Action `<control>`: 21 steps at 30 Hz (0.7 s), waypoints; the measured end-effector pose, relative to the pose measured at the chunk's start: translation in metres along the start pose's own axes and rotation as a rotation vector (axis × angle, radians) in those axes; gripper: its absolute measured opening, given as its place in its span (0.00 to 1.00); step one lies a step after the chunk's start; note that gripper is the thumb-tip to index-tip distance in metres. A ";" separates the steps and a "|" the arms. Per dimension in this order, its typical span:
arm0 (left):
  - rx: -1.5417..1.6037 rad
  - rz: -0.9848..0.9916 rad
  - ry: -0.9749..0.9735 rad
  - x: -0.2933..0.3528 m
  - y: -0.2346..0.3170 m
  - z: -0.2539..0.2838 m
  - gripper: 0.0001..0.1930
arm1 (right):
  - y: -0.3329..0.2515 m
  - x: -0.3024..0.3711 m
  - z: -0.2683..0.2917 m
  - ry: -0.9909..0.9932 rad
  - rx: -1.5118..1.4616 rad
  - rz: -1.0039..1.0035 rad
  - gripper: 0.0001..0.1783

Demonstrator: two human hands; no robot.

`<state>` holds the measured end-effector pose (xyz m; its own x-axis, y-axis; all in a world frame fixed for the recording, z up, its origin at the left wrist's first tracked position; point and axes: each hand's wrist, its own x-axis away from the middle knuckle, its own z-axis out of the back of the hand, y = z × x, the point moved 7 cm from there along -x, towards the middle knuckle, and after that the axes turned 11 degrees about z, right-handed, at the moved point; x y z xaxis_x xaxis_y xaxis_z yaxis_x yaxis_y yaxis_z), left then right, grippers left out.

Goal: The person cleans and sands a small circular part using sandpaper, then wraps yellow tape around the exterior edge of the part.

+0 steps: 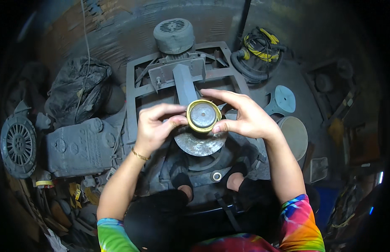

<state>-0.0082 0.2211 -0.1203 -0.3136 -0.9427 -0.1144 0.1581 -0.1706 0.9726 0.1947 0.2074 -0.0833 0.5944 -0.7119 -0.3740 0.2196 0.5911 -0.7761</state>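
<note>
A brass-coloured ring (pixel 189 119) with a dark grey round disc (pixel 203 116) inside it sits between my two hands. The disc has a small hole at its centre; whether it is fixed to the ring I cannot tell. My left hand (pixel 152 126) pinches the ring's left edge with thumb and fingertips. On the other side my right hand (pixel 248 115) grips it, thumb on the lower right rim and fingers curled around the back. Directly beneath is a shiny, worn metal wheel (pixel 200 146), partly covered by the ring and my hands.
Behind the wheel stand a motor (pixel 174 37) and a metal frame (pixel 134 90). A small ring (pixel 216 176) lies between my feet. To the right are a blue stool (pixel 284 100), a pale bucket (pixel 294 136) and a black-yellow hose machine (pixel 262 48); left, a black bag (pixel 75 90) and grey casing (pixel 79 147).
</note>
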 end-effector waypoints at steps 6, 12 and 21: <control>-0.021 -0.065 0.164 0.030 -0.003 -0.014 0.17 | -0.013 0.008 0.003 0.139 0.082 0.048 0.40; -0.188 -0.131 0.216 0.041 0.002 -0.026 0.27 | -0.011 0.026 -0.009 0.284 0.098 0.081 0.32; -0.292 -0.177 0.349 0.047 0.016 -0.042 0.29 | -0.006 0.041 -0.007 0.412 0.233 -0.094 0.15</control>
<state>0.0189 0.1623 -0.1183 -0.0346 -0.9233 -0.3826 0.4024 -0.3633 0.8403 0.2120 0.1722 -0.0979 0.2184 -0.8295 -0.5141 0.4533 0.5528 -0.6993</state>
